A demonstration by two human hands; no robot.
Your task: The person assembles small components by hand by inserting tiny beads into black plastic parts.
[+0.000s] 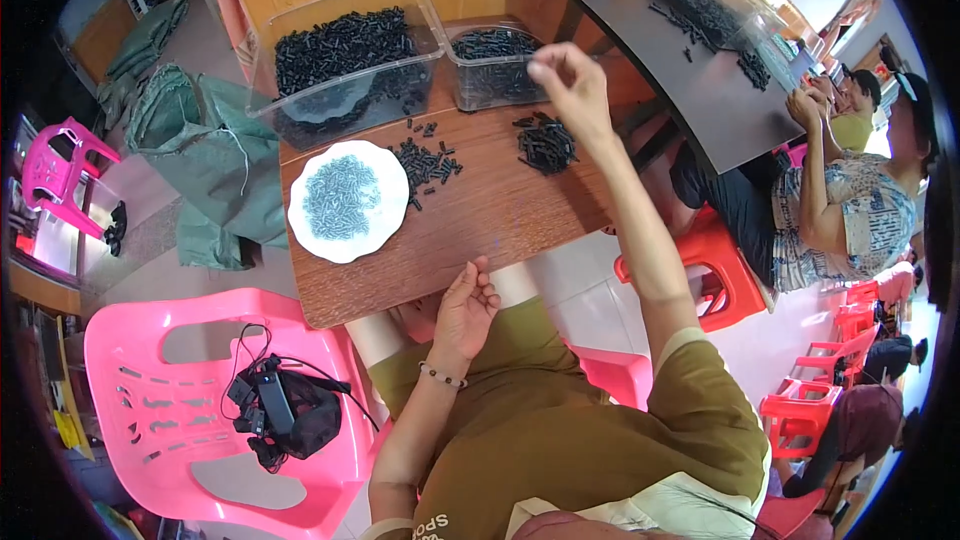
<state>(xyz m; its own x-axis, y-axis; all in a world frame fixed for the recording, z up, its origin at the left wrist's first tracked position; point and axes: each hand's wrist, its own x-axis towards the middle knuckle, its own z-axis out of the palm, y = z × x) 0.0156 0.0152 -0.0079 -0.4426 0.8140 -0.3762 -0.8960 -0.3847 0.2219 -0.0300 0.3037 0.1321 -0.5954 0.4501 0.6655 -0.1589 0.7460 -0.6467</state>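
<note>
My right hand (pixel 573 88) is raised above the right end of a smaller clear bin (pixel 500 90) that holds short black tubular pieces. Its thumb and fingers are bent but slightly apart, and nothing shows between them. At the table's front edge is my left hand (pixel 468 308), fingers curled, thumb and forefinger tips together; anything pinched there is too small to see. Ahead of it, a white scalloped plate (pixel 385 225) carries many small clear pieces. Loose black pieces (pixel 428 166) lie beside the plate, and another black heap (pixel 546 143) lies below my right hand.
A large clear bin (pixel 350 105) of black pieces stands at the table's back left. Green sacks (pixel 215 140) slump left of the table. A pink chair (pixel 225 305) at lower left bears a black bag and cables. A co-worker (pixel 850 210) sits at a dark table (pixel 690 105) to the right.
</note>
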